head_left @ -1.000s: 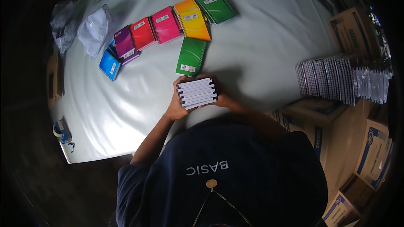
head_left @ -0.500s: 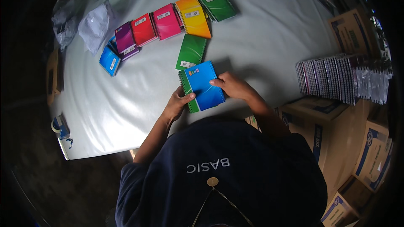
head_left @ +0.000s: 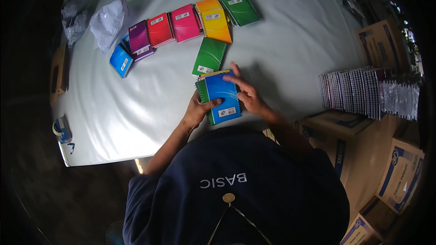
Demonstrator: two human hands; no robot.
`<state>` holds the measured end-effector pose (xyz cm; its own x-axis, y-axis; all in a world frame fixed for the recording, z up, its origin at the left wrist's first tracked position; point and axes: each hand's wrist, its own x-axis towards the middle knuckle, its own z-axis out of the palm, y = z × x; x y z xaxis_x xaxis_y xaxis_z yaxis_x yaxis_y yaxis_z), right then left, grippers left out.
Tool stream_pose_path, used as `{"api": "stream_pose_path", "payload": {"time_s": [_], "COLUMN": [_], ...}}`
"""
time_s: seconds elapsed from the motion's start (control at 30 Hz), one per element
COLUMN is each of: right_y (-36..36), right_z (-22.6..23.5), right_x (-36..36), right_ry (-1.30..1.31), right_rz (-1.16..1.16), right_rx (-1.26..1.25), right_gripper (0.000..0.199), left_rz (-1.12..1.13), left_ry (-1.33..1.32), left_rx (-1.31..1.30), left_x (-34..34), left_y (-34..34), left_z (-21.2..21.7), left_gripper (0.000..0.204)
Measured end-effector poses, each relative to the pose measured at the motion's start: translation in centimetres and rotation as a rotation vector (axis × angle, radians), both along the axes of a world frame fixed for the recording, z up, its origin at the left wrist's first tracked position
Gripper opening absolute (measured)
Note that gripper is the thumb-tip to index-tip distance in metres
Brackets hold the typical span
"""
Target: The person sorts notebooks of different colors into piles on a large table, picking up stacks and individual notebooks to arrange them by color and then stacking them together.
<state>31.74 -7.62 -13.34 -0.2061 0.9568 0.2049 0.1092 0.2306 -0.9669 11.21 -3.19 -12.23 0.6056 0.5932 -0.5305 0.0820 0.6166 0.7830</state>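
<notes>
One notebook stack (head_left: 221, 90), I see from afar, is clasped by the left hand (head_left: 196, 111); the right hand (head_left: 251, 98), fingers spread, is at its edge; a green notebook (head_left: 210, 56) lies just beyond both hands.

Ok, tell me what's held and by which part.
A notebook stack, blue one uppermost: the left hand grips its left edge, thumb on top. The right hand is at the right edge, its grip unclear.

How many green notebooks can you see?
3: the far green notebook right of the yellow notebook, the nearer green notebook just below the yellow one, and the held green notebook poking out under the blue notebook. More may be hidden.
</notes>
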Motion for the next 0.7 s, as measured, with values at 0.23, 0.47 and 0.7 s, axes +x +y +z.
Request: {"api": "stream_pose_path", "payload": {"time_s": [0.23, 0.47, 0.7], "right_y": [-0.6, -0.1, -2.3], "right_z": [2.8, 3.1, -2.8], "right_x": [-0.2, 0.3, -0.9], "right_ry": [-0.002, -0.036, 0.205], "right_rz": [-0.123, -0.134, -0.193], "right_rx": [0.631, 0.606, 0.046], "right_gripper": [0.058, 0.053, 0.086], "left_rz": [-0.016, -0.089, 0.060], "left_ry": [-0.057, -0.082, -0.122], "left_rx": [1.732, 1.749, 0.562], "left_x": [-0.2, -0.3, 1.4], "left_y": [-0.4, 0.6, -0.9], "left_z": [5.7, 4.9, -1.8], "left_gripper": [0.032, 0.038, 0.088]}}
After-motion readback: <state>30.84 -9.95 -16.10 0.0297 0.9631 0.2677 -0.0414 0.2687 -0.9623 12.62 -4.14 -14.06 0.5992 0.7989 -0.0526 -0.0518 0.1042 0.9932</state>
